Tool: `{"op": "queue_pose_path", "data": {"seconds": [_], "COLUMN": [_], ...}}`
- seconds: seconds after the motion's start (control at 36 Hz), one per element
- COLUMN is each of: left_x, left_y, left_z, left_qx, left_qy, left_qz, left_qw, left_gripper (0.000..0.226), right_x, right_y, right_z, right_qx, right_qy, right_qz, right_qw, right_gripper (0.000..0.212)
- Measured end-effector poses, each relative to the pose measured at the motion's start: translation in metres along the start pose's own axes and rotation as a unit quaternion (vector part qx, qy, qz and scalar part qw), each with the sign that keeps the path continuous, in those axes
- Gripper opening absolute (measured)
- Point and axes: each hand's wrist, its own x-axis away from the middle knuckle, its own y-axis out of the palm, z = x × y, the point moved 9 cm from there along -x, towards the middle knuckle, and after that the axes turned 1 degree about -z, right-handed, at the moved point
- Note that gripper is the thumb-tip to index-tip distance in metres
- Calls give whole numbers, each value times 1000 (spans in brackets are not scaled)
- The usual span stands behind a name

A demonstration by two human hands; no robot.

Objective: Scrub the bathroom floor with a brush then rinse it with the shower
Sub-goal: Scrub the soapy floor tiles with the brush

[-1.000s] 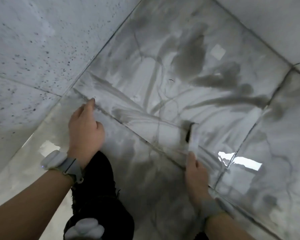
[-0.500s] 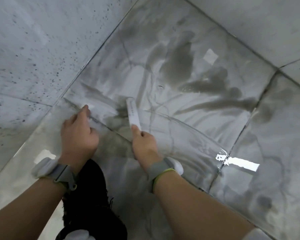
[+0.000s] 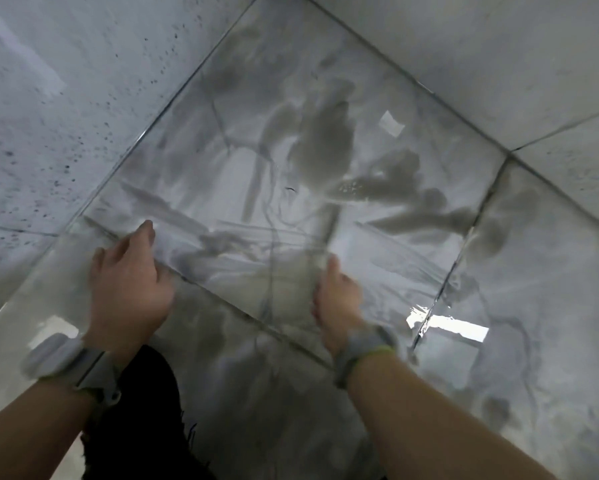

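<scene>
The wet grey marbled floor tiles (image 3: 377, 98) carry dark smears and pale scrub streaks. My right hand (image 3: 336, 299) grips the handle of a white brush (image 3: 337, 233), which is blurred by motion and lies low over the middle tile. My left hand (image 3: 128, 275) rests flat on the floor with fingers spread, close to the left wall. Both wrists wear grey bands.
A speckled grey wall (image 3: 66, 116) rises on the left and a pale tiled wall (image 3: 498, 57) on the right, meeting at the far corner. My knee in black cloth (image 3: 135, 420) is at the bottom. A bright light reflection (image 3: 450, 327) glints on the wet floor.
My right hand swept the brush left toward my left hand, then back right to the middle tile. My left hand stayed planted on the floor.
</scene>
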Motion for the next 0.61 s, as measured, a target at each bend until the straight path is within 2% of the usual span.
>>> {"op": "queue_pose_path", "data": {"seconds": [0.06,0.11,0.17,0.28,0.36,0.39,0.44,0.47,0.5,0.58,0.61], "left_x": [1,1,0,-2,-1,0,0,0,1,3,5], "left_y": [-1,-2,-3,-3,-1,-1,-2,-3,-5,-13,-15], "left_z": [1,0,-1,-4,-5,-5,-6,-5,-5,-11,-15], "left_qx": [8,2,-6,11,24,27,31,35,40,46,38], "left_qy": [-1,-3,-8,-20,-19,-18,-13,-11,-11,-13,-15], "left_qz": [-2,-1,-2,-8,-11,-11,-13,-16,-18,-3,4], "left_qw": [1000,1000,1000,1000,999,999,999,999,999,999,999], "left_gripper": [71,71,73,68,64,65,69,71,71,68,69], "right_x": [10,24,26,0,-20,-18,-17,-14,-16,-13,-15], "right_y": [56,98,109,29,-68,-99,-143,-154,-158,-124,-104], "right_z": [-41,-66,-74,-45,6,19,44,52,57,53,42], "right_qx": [95,109,89,65,15,-23,-51,-47,-58,-122,-120], "right_qy": [-53,-55,-56,-48,4,27,64,87,89,143,134], "right_qz": [-61,-122,-137,-47,85,131,176,177,179,169,162], "right_qw": [992,985,985,996,996,991,981,979,978,967,970], "right_gripper": [66,72,70,76,82,77,48,34,31,50,54]}}
